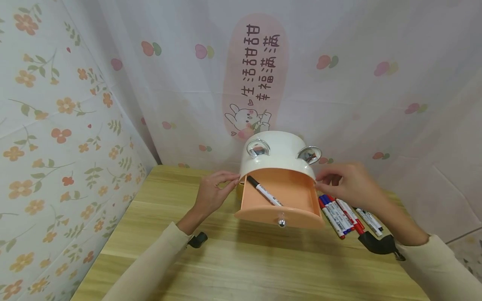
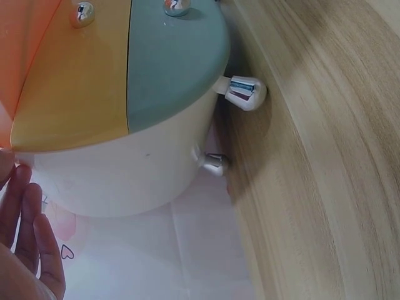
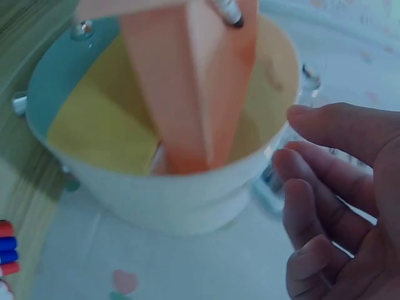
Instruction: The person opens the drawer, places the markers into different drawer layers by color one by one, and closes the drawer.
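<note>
A white rounded drawer box [image 1: 276,150] with silver ears stands on the table, its orange drawer [image 1: 260,215] pulled out. Inside that drawer lies a black-capped marker [image 1: 265,192], slanting. My left hand [image 1: 211,192] is at the box's left front edge; in the left wrist view its fingers [image 2: 28,219] look fairly straight against the white side. At the right front edge is my right hand [image 1: 350,184]. The right wrist view shows its thumb near the rim and its other fingers [image 3: 306,206] loosely bent. Below the orange drawer are a yellow drawer [image 2: 75,87] and a teal drawer [image 2: 175,69], both closed.
Several markers [image 1: 335,215] with red, blue and black caps lie on the wooden table [image 1: 241,263], right of the box and partly under my right forearm. A printed curtain [image 1: 180,92] hangs close behind the box. Silver feet [image 2: 247,94] stick out beneath it.
</note>
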The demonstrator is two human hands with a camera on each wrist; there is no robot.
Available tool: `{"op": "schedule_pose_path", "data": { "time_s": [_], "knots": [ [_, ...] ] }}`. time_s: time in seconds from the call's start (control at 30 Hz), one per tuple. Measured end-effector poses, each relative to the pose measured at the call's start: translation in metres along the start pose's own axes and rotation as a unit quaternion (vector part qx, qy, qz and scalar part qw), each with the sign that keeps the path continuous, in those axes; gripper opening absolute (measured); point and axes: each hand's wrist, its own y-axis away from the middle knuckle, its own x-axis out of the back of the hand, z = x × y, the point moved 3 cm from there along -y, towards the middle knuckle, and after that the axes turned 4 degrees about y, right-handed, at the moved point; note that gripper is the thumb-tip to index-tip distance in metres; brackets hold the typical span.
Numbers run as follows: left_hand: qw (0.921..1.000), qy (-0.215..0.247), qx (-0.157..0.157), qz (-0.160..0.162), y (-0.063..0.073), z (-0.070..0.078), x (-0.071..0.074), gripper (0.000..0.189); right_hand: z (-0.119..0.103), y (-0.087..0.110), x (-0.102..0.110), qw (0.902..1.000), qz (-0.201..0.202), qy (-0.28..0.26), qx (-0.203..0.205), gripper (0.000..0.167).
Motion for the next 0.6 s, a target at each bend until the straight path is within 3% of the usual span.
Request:
{"op": "schedule_pose_path", "data": {
  "time_s": [0.37,0.6],
  "knots": [
    [0.9999,-0.009,-0.003,-0.004,0.001,-0.002,0.001,0.016,0.06,0.024,-0.014,0.998,0.056,-0.027,-0.006,0.015],
    [1.0,-0.008,-0.005,-0.001,0.001,-0.003,0.0,0.016,0.103,0.045,-0.03,0.9962,0.061,-0.038,-0.05,0.017]
  ]
}}
